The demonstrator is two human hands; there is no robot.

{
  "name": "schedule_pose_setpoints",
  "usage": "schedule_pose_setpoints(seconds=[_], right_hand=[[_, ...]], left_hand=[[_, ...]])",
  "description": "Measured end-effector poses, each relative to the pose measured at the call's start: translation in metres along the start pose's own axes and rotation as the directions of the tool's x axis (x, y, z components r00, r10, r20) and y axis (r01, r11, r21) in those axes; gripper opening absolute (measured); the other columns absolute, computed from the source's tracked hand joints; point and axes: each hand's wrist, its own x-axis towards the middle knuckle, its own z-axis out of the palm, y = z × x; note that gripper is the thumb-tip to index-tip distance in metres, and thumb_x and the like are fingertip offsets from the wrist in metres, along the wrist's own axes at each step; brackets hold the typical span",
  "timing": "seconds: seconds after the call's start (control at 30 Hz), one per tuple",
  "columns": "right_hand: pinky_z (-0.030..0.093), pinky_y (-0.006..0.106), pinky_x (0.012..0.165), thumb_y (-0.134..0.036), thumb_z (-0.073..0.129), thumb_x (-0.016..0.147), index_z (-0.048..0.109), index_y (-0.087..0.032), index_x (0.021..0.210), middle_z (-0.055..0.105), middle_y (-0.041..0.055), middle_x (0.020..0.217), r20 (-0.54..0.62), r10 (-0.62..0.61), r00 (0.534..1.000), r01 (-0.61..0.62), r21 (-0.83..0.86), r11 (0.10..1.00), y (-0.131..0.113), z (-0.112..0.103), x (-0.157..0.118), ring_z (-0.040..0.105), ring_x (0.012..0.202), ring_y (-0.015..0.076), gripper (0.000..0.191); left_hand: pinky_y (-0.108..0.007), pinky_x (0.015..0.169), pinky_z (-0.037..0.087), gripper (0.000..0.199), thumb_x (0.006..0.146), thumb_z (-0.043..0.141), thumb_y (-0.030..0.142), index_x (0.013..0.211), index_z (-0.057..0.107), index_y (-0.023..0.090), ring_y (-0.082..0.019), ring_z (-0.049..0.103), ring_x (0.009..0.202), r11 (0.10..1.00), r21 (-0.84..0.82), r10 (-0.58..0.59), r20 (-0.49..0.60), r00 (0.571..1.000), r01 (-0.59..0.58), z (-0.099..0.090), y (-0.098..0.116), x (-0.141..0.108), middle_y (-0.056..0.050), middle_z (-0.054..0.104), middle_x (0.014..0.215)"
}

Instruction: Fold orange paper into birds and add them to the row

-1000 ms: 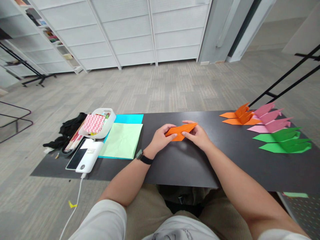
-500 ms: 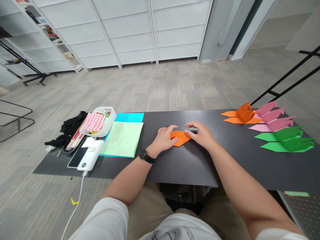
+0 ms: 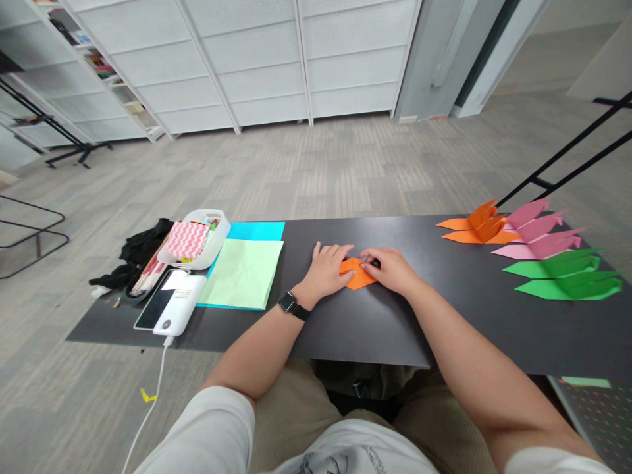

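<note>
A folded piece of orange origami paper (image 3: 360, 279) lies on the dark table in front of me, its upper part partly covered by my fingers. My left hand (image 3: 328, 270) holds its left side, thumb on the near part and fingers reaching over the far edge. With thumb and index finger, my right hand (image 3: 391, 268) pinches the paper's upper right part; the other fingers are curled. Folded paper cranes in orange (image 3: 480, 225), pink (image 3: 538, 238) and green (image 3: 567, 287) sit in rows at the right of the table.
Left of my hands lie light green paper sheets (image 3: 244, 273) over blue paper (image 3: 264, 230). Beyond them are a white basket (image 3: 223, 230), a white power bank (image 3: 180, 306) with a cable, a phone (image 3: 154, 308) and black cloth (image 3: 145, 243). The dark table (image 3: 345, 329) ends close to my lap.
My right hand has moved slightly left and its fingers have closed on the orange paper. The left hand's fingers have shifted over the paper's far edge.
</note>
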Motion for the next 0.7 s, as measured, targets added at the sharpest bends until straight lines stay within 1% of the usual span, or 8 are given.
schedule_pose_setpoints(seconds=[0.13, 0.2, 0.27, 0.37, 0.43, 0.57, 0.7], right_hand=[[0.044, 0.043, 0.091, -0.022, 0.068, 0.094, 0.073, -0.029, 0.108, 0.08, 0.0015, 0.092, -0.019, 0.038, 0.999, -0.04, -0.084, 0.996, -0.002, -0.001, -0.001, 0.072, 0.093, 0.0262, 0.016], [0.044, 0.044, 0.092, -0.023, 0.068, 0.094, 0.073, -0.029, 0.107, 0.08, 0.0027, 0.093, -0.025, 0.052, 0.998, -0.055, -0.121, 0.991, -0.003, -0.002, -0.001, 0.071, 0.096, 0.0277, 0.015], [0.043, 0.046, 0.094, -0.023, 0.069, 0.094, 0.074, -0.028, 0.11, 0.079, 0.0053, 0.099, -0.042, 0.053, 0.998, -0.059, -0.163, 0.985, -0.004, -0.002, -0.001, 0.07, 0.101, 0.0298, 0.017], [0.044, 0.048, 0.094, -0.023, 0.07, 0.094, 0.074, -0.027, 0.117, 0.075, 0.0103, 0.11, -0.091, 0.034, 0.995, -0.053, -0.215, 0.975, -0.006, -0.002, 0.0, 0.066, 0.108, 0.0332, 0.024], [0.045, 0.047, 0.094, -0.02, 0.07, 0.093, 0.075, -0.027, 0.115, 0.073, 0.0109, 0.113, -0.105, 0.004, 0.994, -0.027, -0.218, 0.976, -0.007, -0.003, 0.0, 0.065, 0.11, 0.0332, 0.024], [0.046, 0.043, 0.092, -0.015, 0.068, 0.093, 0.077, -0.027, 0.104, 0.073, 0.007, 0.108, -0.036, -0.082, 0.996, 0.074, -0.179, 0.981, -0.008, -0.002, 0.0, 0.066, 0.105, 0.0286, 0.019], [0.049, 0.041, 0.093, -0.012, 0.069, 0.091, 0.077, -0.027, 0.103, 0.074, 0.0059, 0.106, 0.018, -0.092, 0.996, 0.094, -0.139, 0.986, -0.004, 0.002, 0.0, 0.067, 0.101, 0.0264, 0.02]], left_hand=[[-0.06, 0.133, 0.022, 0.037, 0.094, 0.075, 0.032, 0.13, 0.066, 0.026, -0.029, 0.058, 0.131, 0.997, 0.033, 0.074, -0.012, 0.997, -0.073, -0.001, -0.001, -0.001, -0.008, 0.066, 0.134], [-0.059, 0.132, 0.025, 0.026, 0.096, 0.074, 0.03, 0.122, 0.071, 0.027, -0.028, 0.058, 0.131, 0.993, 0.062, 0.105, -0.001, 0.994, -0.104, -0.001, -0.002, -0.002, -0.008, 0.065, 0.134], [-0.058, 0.13, 0.028, 0.018, 0.098, 0.071, 0.029, 0.116, 0.076, 0.027, -0.029, 0.057, 0.13, 0.988, 0.085, 0.128, 0.007, 0.992, -0.128, 0.001, -0.004, -0.001, -0.008, 0.063, 0.135], [-0.055, 0.124, 0.036, 0.017, 0.1, 0.067, 0.029, 0.113, 0.08, 0.028, -0.029, 0.056, 0.128, 0.984, 0.092, 0.149, 0.007, 0.989, -0.149, 0.004, -0.007, 0.0, -0.008, 0.063, 0.135], [-0.054, 0.12, 0.039, 0.019, 0.101, 0.066, 0.03, 0.113, 0.081, 0.029, -0.029, 0.056, 0.125, 0.985, 0.094, 0.148, 0.004, 0.989, -0.148, 0.006, -0.008, 0.001, -0.008, 0.063, 0.133], [-0.051, 0.113, 0.044, 0.021, 0.103, 0.064, 0.031, 0.116, 0.081, 0.029, -0.029, 0.057, 0.12, 0.983, 0.118, 0.141, 0.004, 0.99, -0.141, 0.009, -0.008, 0.002, -0.008, 0.065, 0.13], [-0.047, 0.108, 0.047, 0.022, 0.104, 0.061, 0.029, 0.117, 0.079, 0.027, -0.027, 0.059, 0.114, 0.98, 0.124, 0.153, 0.018, 0.988, -0.154, 0.007, -0.006, 0.003, -0.008, 0.068, 0.126]])
